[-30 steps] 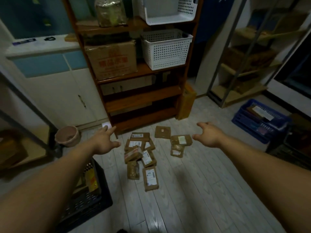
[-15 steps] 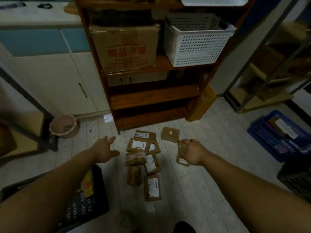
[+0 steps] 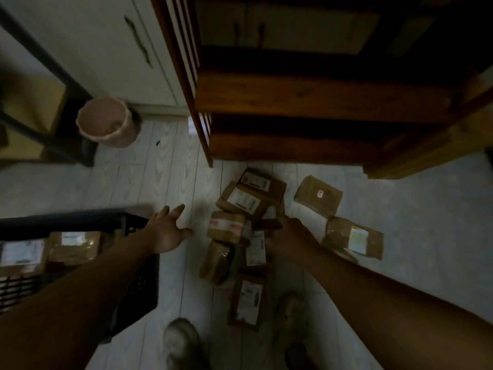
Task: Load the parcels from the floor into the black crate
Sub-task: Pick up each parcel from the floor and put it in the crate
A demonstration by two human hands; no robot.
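Observation:
Several brown parcels with white labels lie in a pile on the pale floor, among them a taped one, a long one nearest me, and two apart on the right. The black crate stands at the left and holds two labelled parcels. My left hand hovers open, fingers spread, between the crate and the pile. My right hand rests on the pile's middle, its fingers bent down over a dark parcel edge and hidden from view.
A dark wooden shelf unit stands right behind the pile. A pink bin sits at the back left by a white cabinet and a black metal frame. My shoes are by the nearest parcel.
My view has dropped lower and closer to the floor. My right hand has moved left from the right-hand parcel to the pile's middle. My left hand stays open beside the crate.

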